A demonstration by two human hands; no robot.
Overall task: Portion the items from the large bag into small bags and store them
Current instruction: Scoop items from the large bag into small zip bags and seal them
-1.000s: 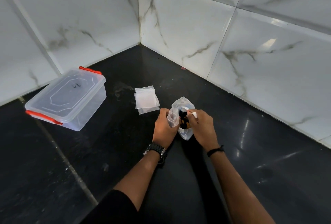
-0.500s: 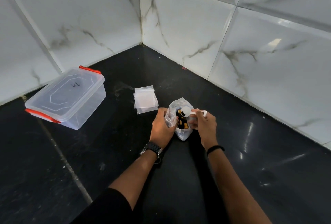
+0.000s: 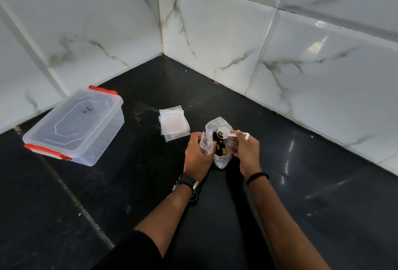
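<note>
Small bag [image 3: 206, 146] in the left hand [image 3: 197, 157] is what this moment turns on: the fingers of that hand are curled round its clear plastic and hold it with its mouth up, just to the left of the large bag [image 3: 220, 140], which stands open on the black desk [image 3: 323, 194]. The right hand [image 3: 245, 151] pinches the handle of a white scoop [image 3: 224, 133], whose bowl hovers above the large bag's mouth with a brownish piece or two in it. More dark and tan pieces show inside the large bag.

From the scoop's bowl the small bag lies down and to the left, close by but not touching, so I judge the next move to be a short swing of the scoop leftward and a tip into that opening. The handle runs out to the right, toward the right hand, so a turn of the wrist would pour toward the left hand. The small bag's mouth looks narrow and limp, so pieces could spill past it.

Farther left lies a stack of empty bags [image 3: 174, 124], flat on the desk, and beyond it a lidded clear storage box [image 3: 74, 126] with red clips, closed.
</note>
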